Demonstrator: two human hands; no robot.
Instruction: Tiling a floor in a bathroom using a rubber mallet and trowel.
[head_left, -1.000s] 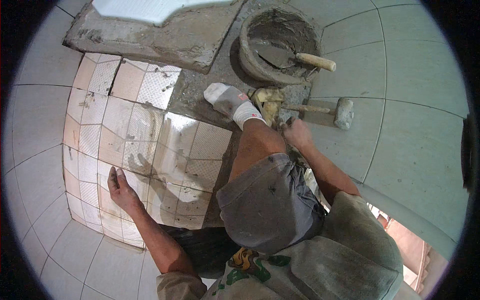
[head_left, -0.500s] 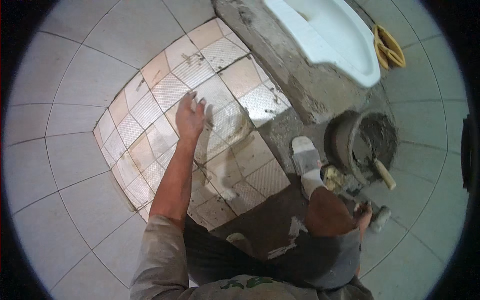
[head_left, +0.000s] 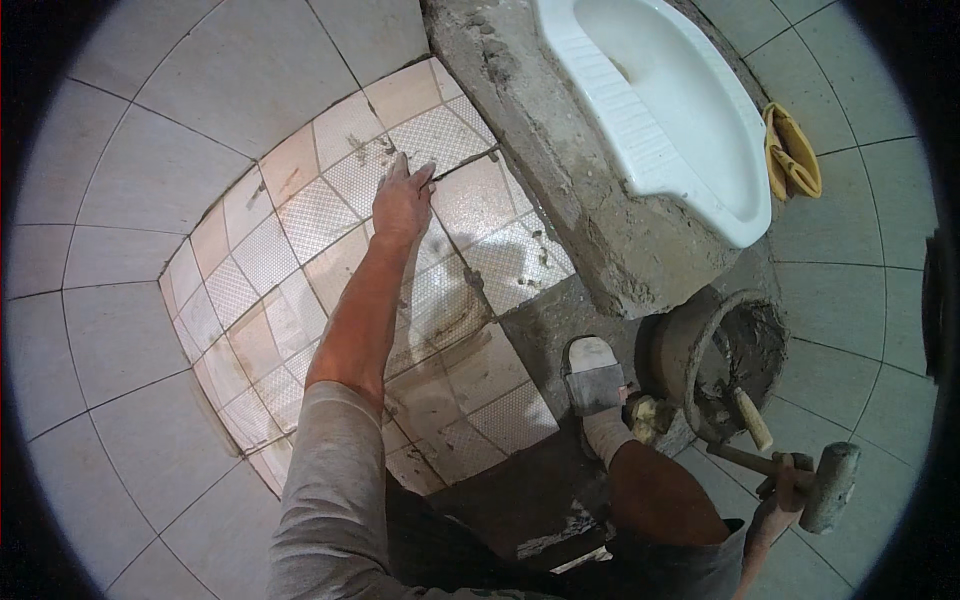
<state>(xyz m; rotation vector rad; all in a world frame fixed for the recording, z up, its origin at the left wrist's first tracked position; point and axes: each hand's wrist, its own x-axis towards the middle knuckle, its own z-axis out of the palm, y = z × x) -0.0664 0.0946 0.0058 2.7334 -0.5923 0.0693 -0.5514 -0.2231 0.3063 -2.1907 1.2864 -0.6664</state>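
I find the left hand (head_left: 403,203) over the patterned floor tiles (head_left: 300,220), palm down, with its fingers slightly spread and nothing pinched between them. The fingertips lie at or just above the tile surface; I cannot tell whether they press on it. A dark joint runs beside this hand, between neighbouring tiles.

I find the right hand (head_left: 772,513) at the lower right, its fingers wrapped round the handle of a mallet (head_left: 830,488), close to the head. The grey head is to the right of the fingers and the handle points left, toward the bucket (head_left: 675,365). Part of this hand is hidden behind the tool.

The tiles form a panel of pale pink and white pieces, some with a raised dotted pattern, lying between the grey wall tiles (head_left: 150,170) and a rough mortar ledge (head_left: 560,150). I note dark crumbs on several faces. A white squat pan (head_left: 690,95) is set in the ledge, with a yellow item (head_left: 793,150) just beside it. The bucket is coated with mortar; a trowel (head_left: 752,418) rests in it, handle over the rim. A socked foot (head_left: 595,385) stands between tiles and bucket.
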